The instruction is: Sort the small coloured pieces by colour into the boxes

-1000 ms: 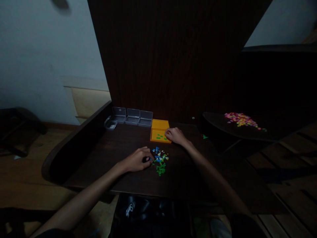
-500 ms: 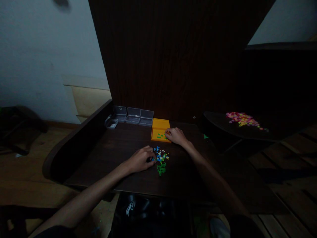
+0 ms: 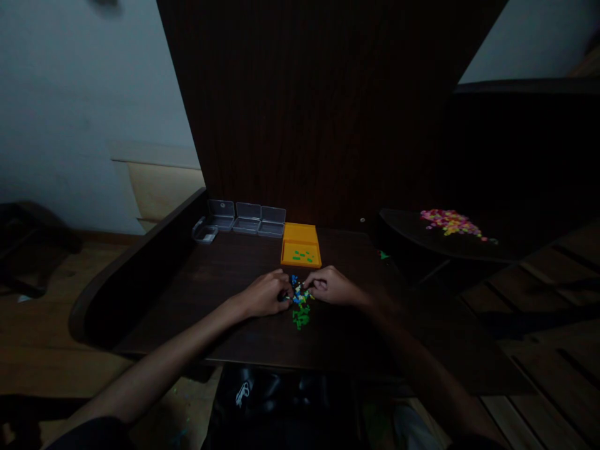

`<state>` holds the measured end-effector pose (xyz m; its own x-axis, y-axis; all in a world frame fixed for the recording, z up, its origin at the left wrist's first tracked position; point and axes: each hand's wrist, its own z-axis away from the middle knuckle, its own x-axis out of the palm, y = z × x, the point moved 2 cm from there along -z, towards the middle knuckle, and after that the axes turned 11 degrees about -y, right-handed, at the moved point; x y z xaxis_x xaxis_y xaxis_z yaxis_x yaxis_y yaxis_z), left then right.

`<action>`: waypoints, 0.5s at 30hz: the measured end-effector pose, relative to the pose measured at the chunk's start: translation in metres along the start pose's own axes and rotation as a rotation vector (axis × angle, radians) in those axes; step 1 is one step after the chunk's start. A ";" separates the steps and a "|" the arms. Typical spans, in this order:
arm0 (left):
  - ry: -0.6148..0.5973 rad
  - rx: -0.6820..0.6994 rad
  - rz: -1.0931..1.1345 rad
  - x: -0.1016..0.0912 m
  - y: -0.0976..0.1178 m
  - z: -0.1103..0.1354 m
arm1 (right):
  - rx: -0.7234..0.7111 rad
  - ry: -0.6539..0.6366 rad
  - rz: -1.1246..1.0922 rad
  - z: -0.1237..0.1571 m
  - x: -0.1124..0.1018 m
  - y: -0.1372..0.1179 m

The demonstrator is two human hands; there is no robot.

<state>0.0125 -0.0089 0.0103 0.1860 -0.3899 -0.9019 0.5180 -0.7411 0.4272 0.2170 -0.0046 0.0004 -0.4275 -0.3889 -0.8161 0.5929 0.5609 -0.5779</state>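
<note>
A loose pile of small plastic pieces lies on the dark wooden desk, with blue, white and yellow pieces [image 3: 299, 294] toward the back and green pieces [image 3: 301, 317] nearer me. At the pile's left edge rests my left hand [image 3: 267, 294], its fingers curved and the thumb apart from them. My right hand [image 3: 334, 286] reaches in from the right, fingertips bent together at the pieces; anything between them is too small to make out. Just behind the pile, an orange case [image 3: 300, 232] stands open with several flat green pieces [image 3: 302, 255] in its near half.
Clear lidded boxes [image 3: 247, 225] stand open in a row at the back left, with a small clear container [image 3: 205, 234] before them. A raised side panel [image 3: 135, 269] bounds the desk's left. Pink and yellow pieces [image 3: 452, 222] lie on a shelf at right, beyond a green scrap [image 3: 384, 255].
My right hand has left the orange case and come down toward me to the right side of the pile. My left hand stays at the pile's left edge. The view has shifted slightly.
</note>
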 end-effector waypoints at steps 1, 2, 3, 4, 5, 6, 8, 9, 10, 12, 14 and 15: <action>-0.017 -0.003 -0.007 0.001 0.000 0.000 | -0.030 -0.037 -0.014 0.004 0.004 -0.003; -0.032 -0.006 -0.015 0.002 0.001 -0.001 | -0.052 -0.066 -0.022 0.008 0.007 -0.005; -0.041 -0.008 -0.023 0.002 0.001 -0.001 | -0.066 -0.090 -0.027 0.012 0.010 -0.007; -0.045 -0.008 -0.029 0.003 0.001 -0.001 | -0.075 -0.107 -0.026 0.016 0.013 -0.008; -0.045 -0.004 -0.033 0.003 0.001 -0.002 | -0.078 -0.118 -0.024 0.019 0.015 -0.009; -0.043 0.002 -0.034 0.003 0.002 -0.002 | -0.075 -0.124 -0.019 0.021 0.017 -0.009; -0.037 0.017 -0.024 0.000 0.001 -0.003 | -0.064 -0.123 0.000 0.024 0.020 -0.009; -0.033 0.026 -0.016 -0.003 0.001 -0.004 | -0.059 -0.122 0.014 0.025 0.021 -0.010; -0.024 0.035 -0.010 -0.007 0.001 -0.005 | -0.054 -0.122 0.028 0.026 0.022 -0.010; 0.019 0.044 -0.008 -0.017 -0.001 -0.008 | -0.051 -0.113 0.057 0.027 0.023 -0.010; 0.083 0.031 -0.018 -0.028 -0.006 -0.013 | -0.055 -0.104 0.075 0.029 0.023 -0.011; 0.105 0.024 -0.021 -0.032 -0.009 -0.016 | -0.059 -0.102 0.077 0.029 0.024 -0.012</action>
<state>0.0155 0.0193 0.0346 0.2629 -0.3158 -0.9117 0.5030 -0.7614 0.4088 0.2198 -0.0417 -0.0124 -0.3091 -0.4135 -0.8564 0.5788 0.6328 -0.5144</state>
